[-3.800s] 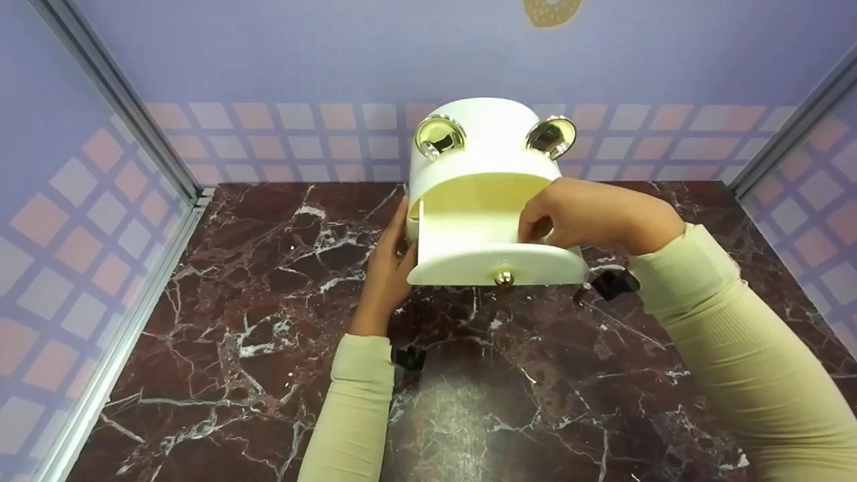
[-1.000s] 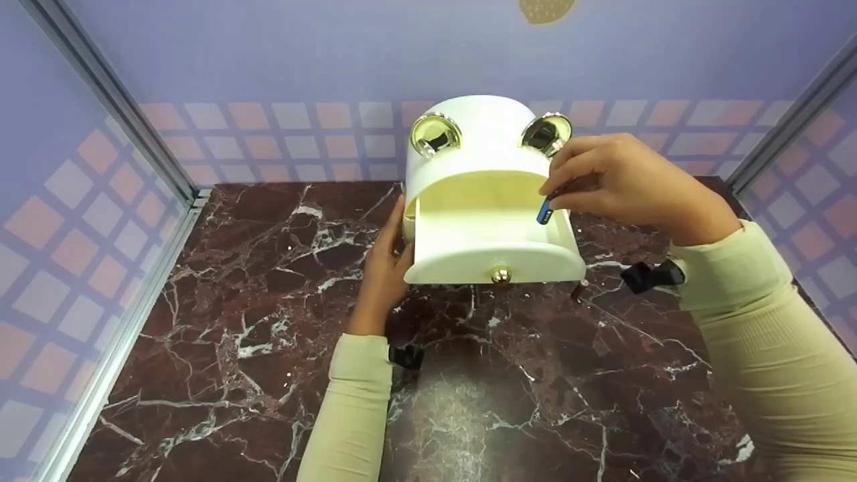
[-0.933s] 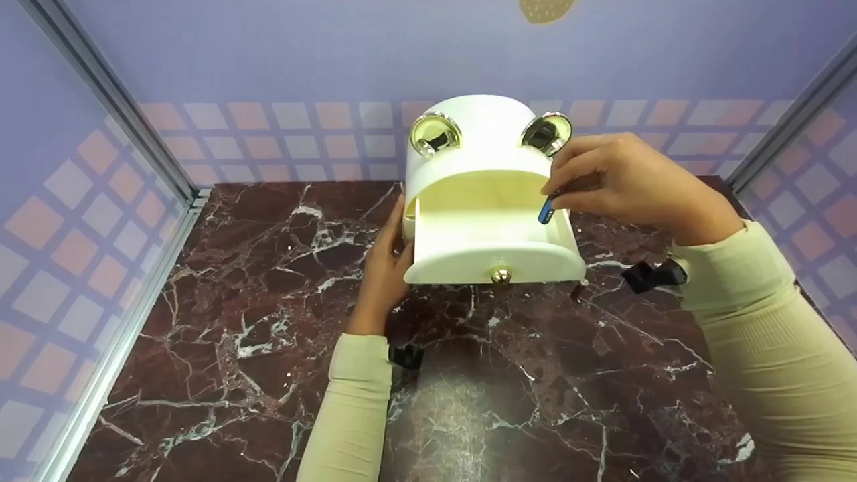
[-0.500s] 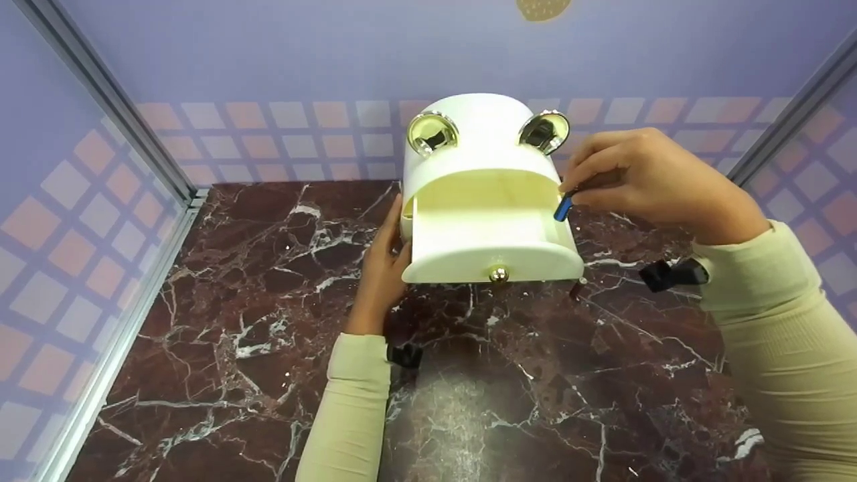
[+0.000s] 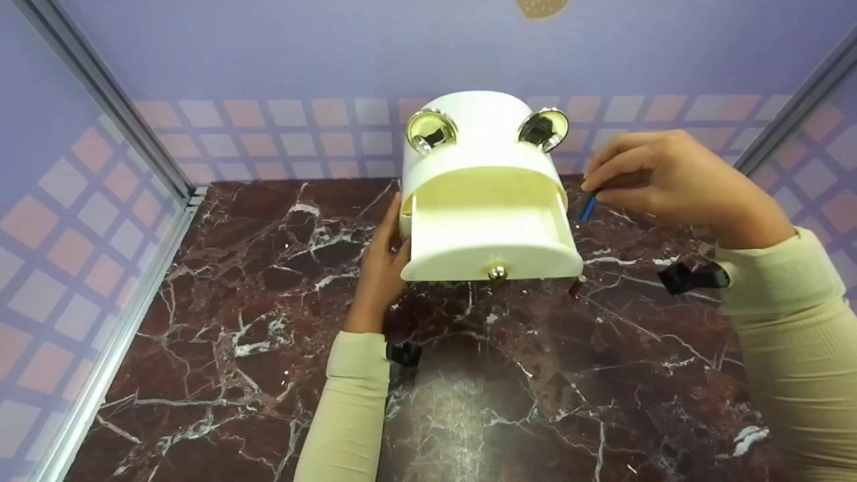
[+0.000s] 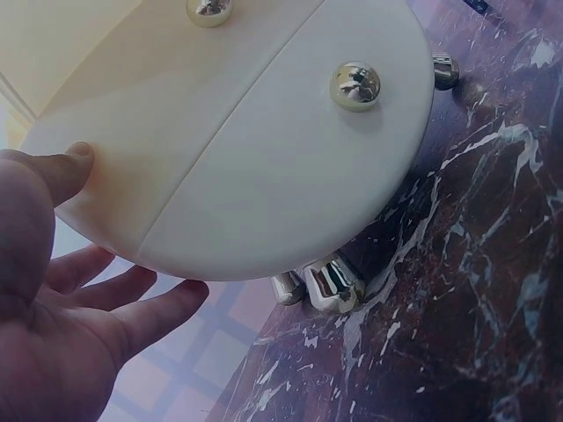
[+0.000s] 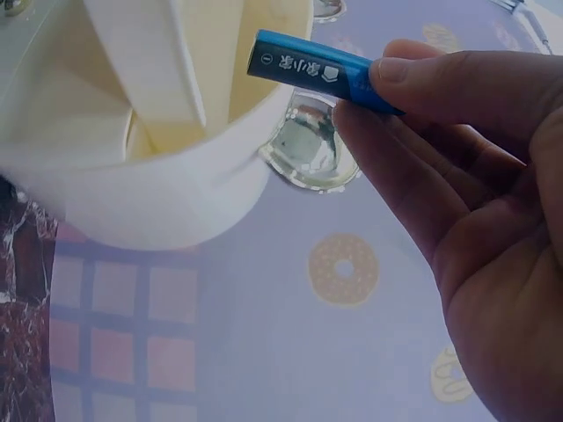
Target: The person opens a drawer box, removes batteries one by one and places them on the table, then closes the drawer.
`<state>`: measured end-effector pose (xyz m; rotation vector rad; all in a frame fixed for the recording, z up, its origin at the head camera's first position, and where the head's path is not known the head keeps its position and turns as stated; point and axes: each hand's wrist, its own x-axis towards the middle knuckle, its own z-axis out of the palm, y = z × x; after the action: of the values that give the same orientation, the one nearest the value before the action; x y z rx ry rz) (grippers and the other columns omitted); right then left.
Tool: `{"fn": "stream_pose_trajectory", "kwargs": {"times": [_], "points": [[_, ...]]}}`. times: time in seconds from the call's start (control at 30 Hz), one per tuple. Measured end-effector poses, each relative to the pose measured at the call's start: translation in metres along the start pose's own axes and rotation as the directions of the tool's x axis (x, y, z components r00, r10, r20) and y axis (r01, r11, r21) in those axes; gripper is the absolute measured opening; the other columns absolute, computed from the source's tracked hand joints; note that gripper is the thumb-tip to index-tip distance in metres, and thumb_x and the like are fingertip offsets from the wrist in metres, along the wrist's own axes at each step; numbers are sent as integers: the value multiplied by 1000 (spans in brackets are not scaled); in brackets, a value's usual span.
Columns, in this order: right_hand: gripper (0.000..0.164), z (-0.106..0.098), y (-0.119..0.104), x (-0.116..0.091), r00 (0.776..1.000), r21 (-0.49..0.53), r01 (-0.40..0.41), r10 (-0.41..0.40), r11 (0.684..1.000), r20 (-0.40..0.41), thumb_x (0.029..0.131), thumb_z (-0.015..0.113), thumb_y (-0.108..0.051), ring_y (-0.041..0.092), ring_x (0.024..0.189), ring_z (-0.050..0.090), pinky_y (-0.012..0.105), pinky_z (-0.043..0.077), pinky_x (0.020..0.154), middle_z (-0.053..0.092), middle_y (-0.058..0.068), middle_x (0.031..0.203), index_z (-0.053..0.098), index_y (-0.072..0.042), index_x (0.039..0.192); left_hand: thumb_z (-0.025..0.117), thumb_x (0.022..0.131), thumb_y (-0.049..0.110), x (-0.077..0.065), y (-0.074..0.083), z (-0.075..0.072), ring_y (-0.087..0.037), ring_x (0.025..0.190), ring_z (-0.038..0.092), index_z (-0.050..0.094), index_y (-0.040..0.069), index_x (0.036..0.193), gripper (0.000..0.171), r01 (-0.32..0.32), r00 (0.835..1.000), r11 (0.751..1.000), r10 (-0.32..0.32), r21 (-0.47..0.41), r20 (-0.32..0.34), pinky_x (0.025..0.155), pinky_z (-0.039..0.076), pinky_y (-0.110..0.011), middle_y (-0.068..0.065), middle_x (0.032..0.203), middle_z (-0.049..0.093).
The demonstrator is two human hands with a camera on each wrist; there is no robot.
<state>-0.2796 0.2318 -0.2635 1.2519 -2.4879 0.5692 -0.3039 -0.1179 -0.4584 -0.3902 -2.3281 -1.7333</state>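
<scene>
A white storage box [image 5: 479, 134] with two shiny gold ears [image 5: 432, 132] stands on the marble surface. Its upper drawer [image 5: 492, 261] is pulled out towards me by its round gold knob side. My left hand [image 5: 383, 268] holds the box at its left side; in the left wrist view the thumb [image 6: 77, 163] lies on the white front and the fingers reach round the rim. To the right of the box, my right hand [image 5: 676, 184] pinches a blue and black battery [image 7: 312, 70] between thumb and fingers, its printed end sticking out.
The dark red marble surface [image 5: 268, 375] runs up to a lilac wall [image 5: 301, 53] with checks and printed doughnuts. Side panels [image 5: 67, 234] with metal corner strips stand left and right. Metal feet [image 6: 334, 286] carry the box.
My right hand has come up out of the drawer with the battery and moved right, past the box's edge. The left hand has kept its place; the drawer remains pulled out.
</scene>
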Motion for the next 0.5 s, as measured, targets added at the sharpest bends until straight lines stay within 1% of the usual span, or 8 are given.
{"fn": "stream_pose_trajectory", "kwargs": {"times": [0.03, 0.13, 0.17, 0.27, 0.33, 0.4, 0.5], "points": [[29, 0, 0, -1, 1000, -9, -8, 8, 1000, 3, 72, 80, 4, -11, 99, 56, 2, 45, 85, 72, 1, 103, 78, -14, 94, 52, 98, 5, 0, 2, 0, -24, 128, 51, 23, 28, 155, 67, 1, 1000, 1000, -1, -9, 3, 102, 50, -38, -1, 155, 36], [29, 1, 1, -6, 998, -34, -52, 53, 998, 18, 73, 80, 3, -13, 100, 56, 1, 45, 85, 72, 1, 105, 77, -17, 94, 49, 99, 3, -3, 16, -2, -26, 136, 45, 21, 23, 156, 67, 9, 1000, 999, -8, -36, 22, 105, 48, -37, -5, 158, 32], [28, 1, 1, -8, 997, -39, -70, 71, 997, 23, 73, 80, 2, -13, 99, 56, 1, 45, 84, 73, 0, 105, 77, -17, 94, 49, 99, 3, -4, 22, -3, -26, 136, 44, 21, 21, 156, 66, 14, 1000, 999, -13, -48, 29, 104, 49, -36, -6, 158, 32], [28, 5, 2, -13, 992, -39, -117, 119, 992, 46, 75, 78, 1, -12, 96, 58, 2, 48, 81, 73, -3, 106, 77, -19, 95, 49, 98, 2, -9, 35, -6, -27, 132, 49, 22, 19, 156, 66, 21, 999, 999, -20, -49, 30, 100, 52, -35, -10, 156, 35], [28, 8, 4, -17, 990, -46, -127, 130, 991, 53, 75, 78, 0, -10, 95, 60, 2, 48, 80, 73, -4, 105, 77, -19, 95, 50, 98, 2, -10, 38, -6, -28, 129, 51, 22, 19, 155, 66, 24, 999, 999, -22, -49, 30, 96, 54, -36, -10, 155, 36], [28, 11, 7, -20, 991, -57, -120, 123, 991, 57, 75, 79, 0, -7, 93, 61, 2, 47, 80, 73, -4, 105, 77, -19, 95, 50, 97, 1, -11, 38, -7, -28, 129, 51, 23, 18, 155, 66, 18, 1000, 999, -17, -46, 25, 96, 54, -36, -10, 156, 35], [28, 16, 11, -24, 992, -73, -108, 112, 991, 52, 74, 79, 0, -1, 92, 63, 1, 46, 81, 74, -3, 103, 77, -19, 94, 50, 98, 1, -12, 36, -8, -29, 128, 52, 23, 18, 155, 66, 8, 1000, 998, -6, -56, 29, 93, 56, -36, -10, 156, 35]]}}
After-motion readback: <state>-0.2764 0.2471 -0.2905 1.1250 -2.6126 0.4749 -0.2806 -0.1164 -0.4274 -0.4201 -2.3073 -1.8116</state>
